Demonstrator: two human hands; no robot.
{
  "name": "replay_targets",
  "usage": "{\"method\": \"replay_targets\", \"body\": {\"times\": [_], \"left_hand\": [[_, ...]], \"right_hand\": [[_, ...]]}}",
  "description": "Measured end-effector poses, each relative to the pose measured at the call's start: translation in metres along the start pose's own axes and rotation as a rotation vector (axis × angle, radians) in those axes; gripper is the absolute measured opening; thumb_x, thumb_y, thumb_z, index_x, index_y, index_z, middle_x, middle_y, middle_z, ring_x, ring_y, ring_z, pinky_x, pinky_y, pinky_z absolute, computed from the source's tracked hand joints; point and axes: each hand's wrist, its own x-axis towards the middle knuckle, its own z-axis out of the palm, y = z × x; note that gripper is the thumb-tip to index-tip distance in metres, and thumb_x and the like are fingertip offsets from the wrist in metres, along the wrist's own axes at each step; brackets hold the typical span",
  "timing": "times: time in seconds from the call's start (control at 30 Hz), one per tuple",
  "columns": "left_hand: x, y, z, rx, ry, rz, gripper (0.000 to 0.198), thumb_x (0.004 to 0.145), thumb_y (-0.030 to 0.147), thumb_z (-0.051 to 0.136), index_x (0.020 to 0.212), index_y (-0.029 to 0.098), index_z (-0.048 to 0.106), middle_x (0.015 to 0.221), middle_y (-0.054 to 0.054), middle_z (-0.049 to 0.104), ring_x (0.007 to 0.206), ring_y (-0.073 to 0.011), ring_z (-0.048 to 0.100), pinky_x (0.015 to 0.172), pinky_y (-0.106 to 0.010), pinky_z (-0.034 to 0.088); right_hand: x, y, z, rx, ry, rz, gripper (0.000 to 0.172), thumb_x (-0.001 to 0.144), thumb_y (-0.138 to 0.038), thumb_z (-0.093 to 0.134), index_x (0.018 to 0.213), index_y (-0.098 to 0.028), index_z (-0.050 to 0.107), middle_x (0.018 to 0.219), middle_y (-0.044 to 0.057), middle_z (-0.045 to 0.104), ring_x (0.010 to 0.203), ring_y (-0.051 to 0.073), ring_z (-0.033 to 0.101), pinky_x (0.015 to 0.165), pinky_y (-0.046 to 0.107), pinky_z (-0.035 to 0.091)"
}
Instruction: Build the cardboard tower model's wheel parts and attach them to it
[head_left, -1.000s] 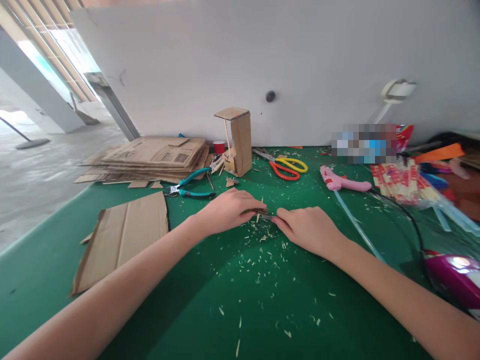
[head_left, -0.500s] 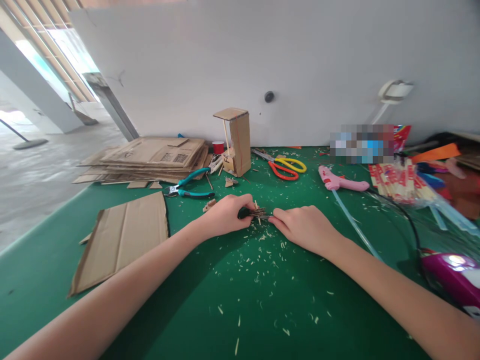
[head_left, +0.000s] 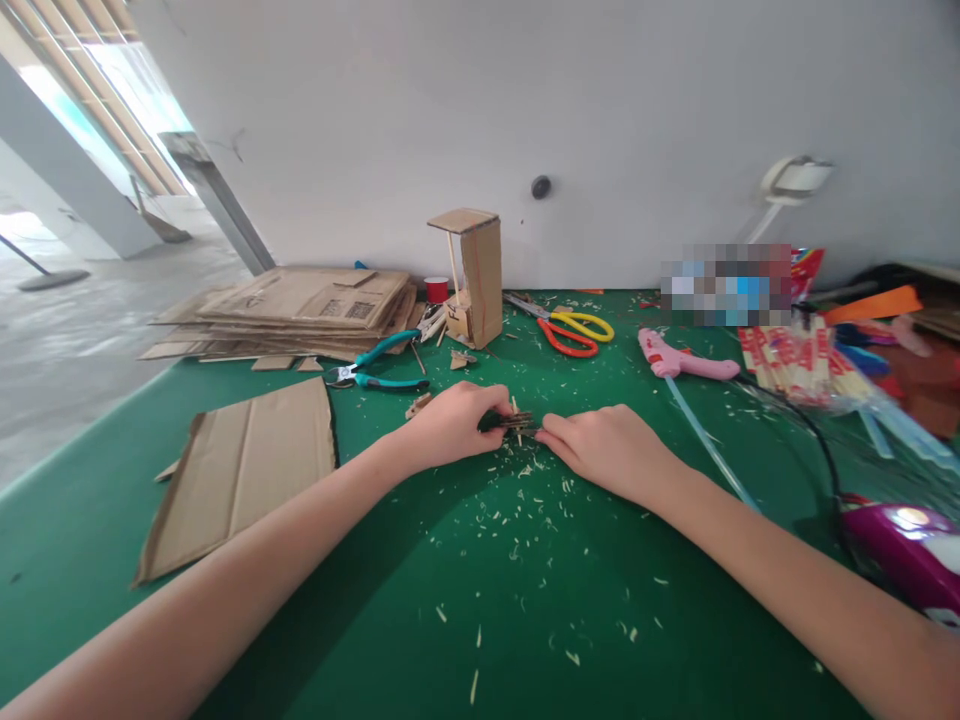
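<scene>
My left hand (head_left: pixel 461 425) is closed on a small piece of layered brown cardboard (head_left: pixel 517 421) with a dark side. A short pale stick pokes out above and below this piece. Facing it from the right, my right hand (head_left: pixel 604 445) has its thumb and fingers pinched together at a thin greyish thing that reaches the cardboard; its kind is too small to make out. Pale wood shavings (head_left: pixel 517 520) lie scattered on the green tabletop (head_left: pixel 360 640) under and in front of both hands. A little cardboard scrap (head_left: pixel 418 405) rests just behind my left wrist.
Behind my hands stand a cardboard model (head_left: pixel 480 280), teal-handled pliers (head_left: pixel 375 370) and scissors (head_left: pixel 566 325). Stacked cardboard (head_left: pixel 300 300) and a loose sheet (head_left: pixel 244 475) lie left. A pink glue gun (head_left: pixel 682 360), its black cord (head_left: pixel 821 440) and packaged sticks (head_left: pixel 787 365) occupy the right.
The view has shifted slightly. Both hands stay nearly in place around the small cardboard piece, with the same grips.
</scene>
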Motion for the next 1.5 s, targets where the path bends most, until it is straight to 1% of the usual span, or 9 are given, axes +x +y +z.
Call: {"method": "replay_targets", "body": {"times": [0.2,0.33,0.5,0.77,1.07,1.2,1.3,1.4,1.5], "left_hand": [[0.0,0.001,0.0,0.009,0.005,0.001,0.016,0.073,0.015,0.054,0.087,0.021,0.059,0.086,0.0,0.067,0.081,-0.0169,0.059,0.071,-0.028,0.045],[0.0,0.001,0.001,0.031,0.006,0.007,0.017,0.073,0.015,0.054,0.087,0.021,0.059,0.086,0.0,0.067,0.082,-0.0169,0.059,0.071,-0.028,0.044],[0.0,0.0,0.002,0.039,0.015,0.009,0.015,0.073,0.017,0.054,0.086,0.021,0.058,0.085,0.0,0.066,0.082,-0.0172,0.058,0.07,-0.028,0.043],[0.001,0.003,0.003,0.039,0.017,0.042,0.014,0.072,0.016,0.056,0.085,0.021,0.058,0.084,0.001,0.067,0.08,-0.0174,0.058,0.073,-0.028,0.044],[0.002,0.005,0.003,0.085,0.028,0.048,0.012,0.072,0.016,0.056,0.082,0.02,0.058,0.079,0.001,0.066,0.078,-0.0173,0.058,0.074,-0.029,0.044],[0.002,0.004,0.004,0.082,0.038,0.046,0.012,0.071,0.016,0.057,0.082,0.02,0.058,0.079,0.001,0.066,0.076,-0.0171,0.058,0.073,-0.028,0.043],[0.002,0.004,0.004,0.108,0.034,0.072,0.011,0.072,0.016,0.056,0.083,0.019,0.057,0.076,0.002,0.064,0.074,-0.016,0.058,0.076,-0.029,0.043],[0.003,0.004,0.004,0.176,0.025,0.145,0.021,0.076,0.014,0.051,0.095,0.019,0.056,0.077,0.001,0.064,0.077,-0.0156,0.06,0.084,-0.032,0.04],[0.004,0.005,0.002,0.219,0.003,0.22,0.031,0.08,0.012,0.046,0.108,0.022,0.055,0.087,0.0,0.066,0.087,-0.0159,0.06,0.089,-0.033,0.036]], "right_hand": [[0.002,0.004,-0.002,0.065,-0.055,-0.081,0.041,0.095,-0.04,0.026,0.075,-0.019,0.055,0.054,0.001,0.06,0.042,0.011,0.048,0.047,0.029,0.011],[0.001,0.004,0.0,0.109,-0.053,-0.005,0.042,0.095,-0.042,0.026,0.075,-0.02,0.056,0.055,0.001,0.06,0.045,0.012,0.049,0.047,0.028,0.013],[0.0,-0.002,-0.001,0.032,-0.064,0.025,0.041,0.095,-0.043,0.026,0.079,-0.021,0.058,0.056,0.001,0.061,0.044,0.014,0.05,0.047,0.028,0.011],[0.003,0.004,-0.009,0.13,-0.136,-0.087,0.042,0.094,-0.041,0.029,0.075,-0.021,0.06,0.055,0.001,0.061,0.044,0.013,0.049,0.047,0.028,0.014],[-0.005,0.001,-0.024,0.269,-0.257,-0.006,0.045,0.094,-0.042,0.029,0.065,-0.021,0.057,0.054,0.0,0.057,0.045,0.012,0.046,0.046,0.027,0.018],[-0.008,0.004,-0.018,0.201,-0.163,0.023,0.044,0.094,-0.043,0.026,0.069,-0.021,0.054,0.05,-0.001,0.054,0.042,0.012,0.042,0.045,0.027,0.015],[-0.008,0.005,-0.01,0.099,-0.068,0.007,0.041,0.095,-0.043,0.026,0.073,-0.021,0.054,0.052,-0.001,0.057,0.043,0.013,0.045,0.047,0.028,0.012],[-0.007,0.007,-0.005,0.11,-0.035,-0.052,0.038,0.095,-0.04,0.028,0.075,-0.021,0.054,0.062,-0.001,0.064,0.049,0.013,0.052,0.048,0.028,0.012],[-0.008,0.009,-0.003,0.122,-0.006,-0.068,0.035,0.095,-0.038,0.031,0.075,-0.02,0.053,0.066,-0.002,0.065,0.054,0.013,0.056,0.049,0.028,0.013]]}}
